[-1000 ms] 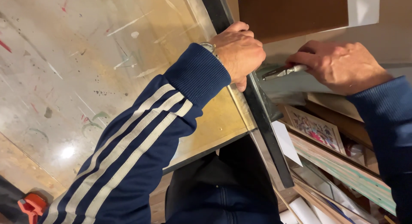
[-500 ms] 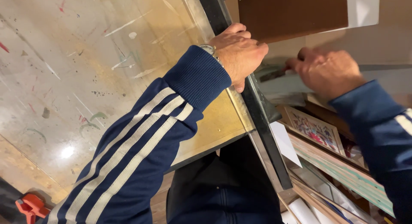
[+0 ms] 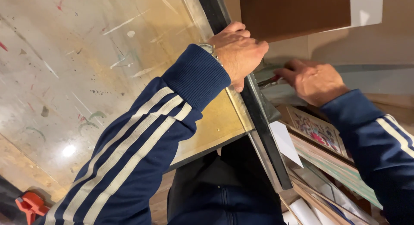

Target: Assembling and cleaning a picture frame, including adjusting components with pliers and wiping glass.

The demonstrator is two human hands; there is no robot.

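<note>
My left hand (image 3: 239, 52) curls over a long black bar (image 3: 263, 130) that runs along the right edge of a paint-stained worktable (image 3: 86, 56). A wristwatch shows at the cuff of its blue striped sleeve. My right hand (image 3: 312, 80) is lower, to the right of the bar, over grey sheets on a shelf. It holds a slim tool (image 3: 269, 81) with a red and metal end that points left toward the bar. How the fingers grip the tool is partly hidden.
A brown board (image 3: 297, 9) with a white patch hangs above the hands. Below the right hand lie a flower-patterned picture (image 3: 315, 130), stacked frames and a white paper slip (image 3: 284, 141). An orange clamp (image 3: 30, 205) sits at the bottom left.
My right hand has dropped from beside the bar, swung right, and come down onto the shelf sheets with the tool. My left hand has stayed on the bar.
</note>
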